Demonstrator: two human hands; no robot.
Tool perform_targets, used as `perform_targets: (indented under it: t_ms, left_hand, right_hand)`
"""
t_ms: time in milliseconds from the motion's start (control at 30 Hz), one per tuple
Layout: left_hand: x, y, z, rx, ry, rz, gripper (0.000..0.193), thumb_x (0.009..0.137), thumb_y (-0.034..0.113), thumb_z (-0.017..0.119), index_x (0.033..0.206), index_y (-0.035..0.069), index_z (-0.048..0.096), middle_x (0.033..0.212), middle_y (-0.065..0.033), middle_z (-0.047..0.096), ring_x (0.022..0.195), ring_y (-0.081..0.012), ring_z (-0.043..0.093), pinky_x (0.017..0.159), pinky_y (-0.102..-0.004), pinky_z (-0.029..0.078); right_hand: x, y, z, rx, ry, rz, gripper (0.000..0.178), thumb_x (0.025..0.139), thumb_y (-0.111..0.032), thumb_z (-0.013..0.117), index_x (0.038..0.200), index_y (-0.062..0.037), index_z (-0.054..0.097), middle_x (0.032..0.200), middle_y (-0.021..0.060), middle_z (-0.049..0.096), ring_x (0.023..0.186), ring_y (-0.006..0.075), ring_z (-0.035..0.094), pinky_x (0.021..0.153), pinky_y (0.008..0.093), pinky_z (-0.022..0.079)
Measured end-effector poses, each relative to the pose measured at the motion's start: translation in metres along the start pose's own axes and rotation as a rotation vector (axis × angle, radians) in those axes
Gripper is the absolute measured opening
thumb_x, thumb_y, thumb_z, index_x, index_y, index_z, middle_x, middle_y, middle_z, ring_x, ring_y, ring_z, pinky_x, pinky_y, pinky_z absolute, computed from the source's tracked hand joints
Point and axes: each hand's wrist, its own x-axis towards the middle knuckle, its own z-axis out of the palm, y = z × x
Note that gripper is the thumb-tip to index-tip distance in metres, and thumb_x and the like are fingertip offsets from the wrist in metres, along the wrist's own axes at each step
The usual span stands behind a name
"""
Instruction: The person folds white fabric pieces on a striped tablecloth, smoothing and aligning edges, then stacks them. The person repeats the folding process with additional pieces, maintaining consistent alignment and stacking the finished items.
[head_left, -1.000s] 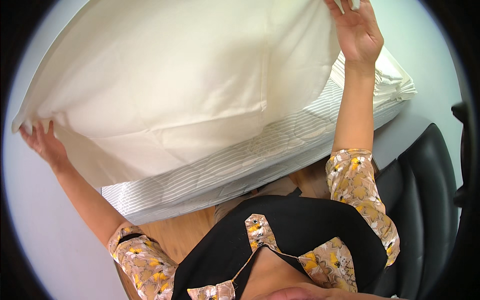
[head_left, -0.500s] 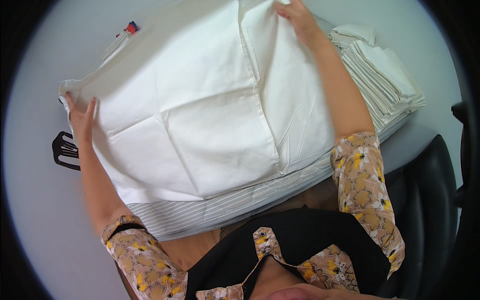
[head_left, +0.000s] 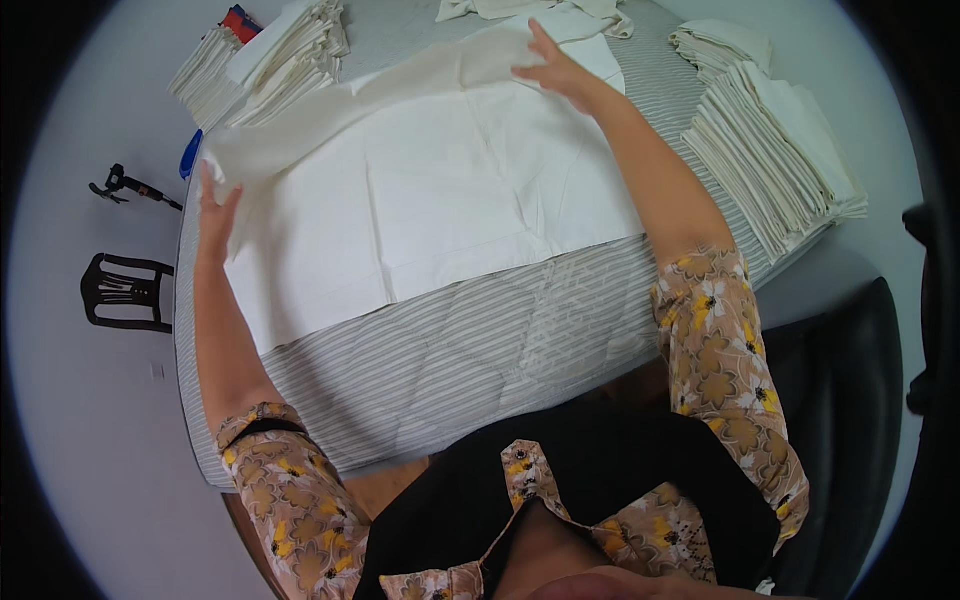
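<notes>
A large white cloth point(head_left: 440, 190) with crease lines lies spread over the striped mattress point(head_left: 470, 350). Its far part is slightly raised and billowing, with a soft fold along the back. At the cloth's far left corner is my left hand point(head_left: 216, 218), thumb and fingers apart; whether its fingertips touch the fabric is hard to tell. My right hand point(head_left: 566, 76) hovers over the far right part of the cloth, fingers spread and nothing gripped.
A tall stack of folded white cloths point(head_left: 765, 160) stands at the right edge, a smaller folded pile point(head_left: 720, 48) behind it. More folded cloths point(head_left: 290, 60) sit at the far left, and a crumpled cloth point(head_left: 540, 8) at the back. A dark chair point(head_left: 128, 290) stands left; a black seat point(head_left: 840, 430) is right.
The cloth, held up before between both hands, has dropped flat onto the mattress farther away. Both hands have let go or loosened, and more of the mattress and the piles behind shows.
</notes>
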Motion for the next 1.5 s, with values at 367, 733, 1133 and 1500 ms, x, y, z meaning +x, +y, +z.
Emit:
perform_targets:
  t_ms: [367,733,1133,1500]
  left_hand:
    - [-0.181,-0.017,0.009,0.362,-0.768,0.094,0.096,0.074,0.048,0.085,0.156,0.020,0.042,0.165,-0.0117,0.035,0.157,-0.0359,0.018,0.123,-0.0611,0.015]
    - [-0.233,-0.029,-0.042,0.553,-0.415,0.279,0.054,0.080,-0.013,0.055,0.127,0.011,0.068,0.139,-0.0137,0.063,0.126,-0.0340,0.060,0.105,-0.0414,0.049]
    - [-0.313,-0.028,-0.087,0.856,-0.263,0.238,0.030,0.085,-0.002,0.054,0.106,0.014,0.069,0.084,-0.0077,0.063,0.083,-0.0301,0.062,0.073,-0.0433,0.049]
    - [-0.408,0.097,-0.078,0.643,-0.565,-0.240,0.081,0.079,-0.011,0.057,0.151,0.025,0.050,0.090,-0.0143,0.072,0.081,-0.0362,0.070,0.073,-0.0444,0.056]
  right_hand:
    - [-0.224,-0.012,0.039,-0.783,-0.685,-0.437,0.071,0.085,-0.023,0.076,0.150,-0.0142,0.050,0.157,0.0197,0.041,0.147,0.0389,0.033,0.119,0.0505,0.030]
    - [-0.260,-0.008,0.052,-1.003,-0.268,-0.356,0.034,0.075,0.000,0.066,0.107,-0.0088,0.071,0.094,0.0064,0.063,0.094,0.0282,0.059,0.082,0.0397,0.050]
    - [-0.216,0.027,0.073,-1.298,-0.157,-0.158,0.017,0.083,-0.007,0.064,0.100,-0.0083,0.067,0.090,0.0132,0.066,0.072,0.0337,0.070,0.058,0.0456,0.055]
    - [-0.046,0.101,0.180,-0.719,-0.213,-0.136,0.032,0.093,-0.015,0.059,0.123,-0.0203,0.069,0.106,0.0145,0.073,0.101,0.0372,0.069,0.086,0.0446,0.055]
